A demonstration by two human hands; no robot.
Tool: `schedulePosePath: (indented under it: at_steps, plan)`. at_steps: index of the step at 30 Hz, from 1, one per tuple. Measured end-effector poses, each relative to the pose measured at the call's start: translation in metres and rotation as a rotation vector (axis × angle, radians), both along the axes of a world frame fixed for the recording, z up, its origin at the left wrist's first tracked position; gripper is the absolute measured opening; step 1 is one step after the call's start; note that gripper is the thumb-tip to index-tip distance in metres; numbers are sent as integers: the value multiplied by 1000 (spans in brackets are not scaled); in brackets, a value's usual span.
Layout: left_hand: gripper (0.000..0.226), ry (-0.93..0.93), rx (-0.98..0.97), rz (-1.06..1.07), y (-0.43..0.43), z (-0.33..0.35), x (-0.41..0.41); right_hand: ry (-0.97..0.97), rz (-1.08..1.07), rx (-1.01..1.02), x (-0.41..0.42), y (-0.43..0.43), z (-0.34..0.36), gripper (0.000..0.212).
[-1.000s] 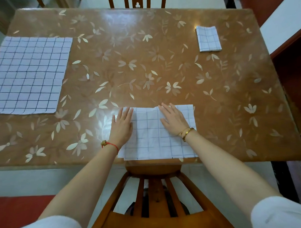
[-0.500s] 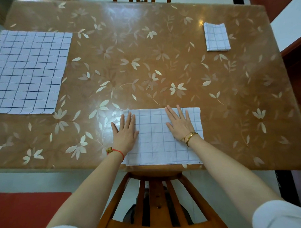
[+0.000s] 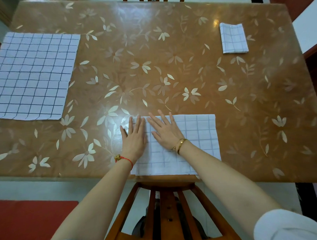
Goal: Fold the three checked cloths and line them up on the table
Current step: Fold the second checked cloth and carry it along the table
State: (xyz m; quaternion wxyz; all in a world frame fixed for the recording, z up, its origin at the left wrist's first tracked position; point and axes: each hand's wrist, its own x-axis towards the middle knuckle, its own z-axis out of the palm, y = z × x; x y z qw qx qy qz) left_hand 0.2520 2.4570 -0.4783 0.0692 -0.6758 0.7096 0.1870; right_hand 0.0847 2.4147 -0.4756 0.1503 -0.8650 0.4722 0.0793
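- We saw the left hand (image 3: 134, 139) lying palm down on the left end of the half-folded checked cloth (image 3: 200, 134). Its fingers (image 3: 131, 123) were straight, close together and released, grasping nothing.
- The right hand (image 3: 166, 132) lay flat on the same cloth, just to the right of the left fingers. Its own fingers (image 3: 162, 118) were straight, slightly spread and released, angled a little leftward, and held nothing.
- The tips of both sets of fingers reached the far edge of that cloth.
- The half-folded checked cloth sat as a wide rectangle under both palms at the near rim of the desk (image 3: 151, 56). Most of its uncovered part stretched out to the right of the right fingers, and stacked layers showed along its near edge.
- The unfolded checked cloth (image 3: 30, 74) lay flat well to the left of and beyond the left fingers, and its left side ran out of view.
- The small folded checked cloth (image 3: 233, 38) rested far beyond and to the right of the right fingers, near the desk's far right corner, well apart from the other two.
- We noted a red cord (image 3: 125, 158) on the left wrist and a gold bangle (image 3: 180, 145) on the right wrist.
- A wooden chair (image 3: 169, 210) stood on the near side of the fingers, between the forearms, and a red mat (image 3: 31, 221) lay on the floor to the left of it.
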Motion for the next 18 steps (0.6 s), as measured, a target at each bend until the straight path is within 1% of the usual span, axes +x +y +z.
schedulePosePath:
  at_steps: [5,9,14,18]
  plan:
    - [63,-14,47,-18,-10,-2,5,22,-8,35,15,-4,-5,58]
    - [64,2,56,-7,-8,-4,7,39,-31,35,9,-5,-7,57]
    - [67,14,75,63,-7,-3,11,41,-128,7,-29,-3,-8,57]
    - [74,6,86,115,-8,-4,17,117,-216,-44,-77,3,-10,57]
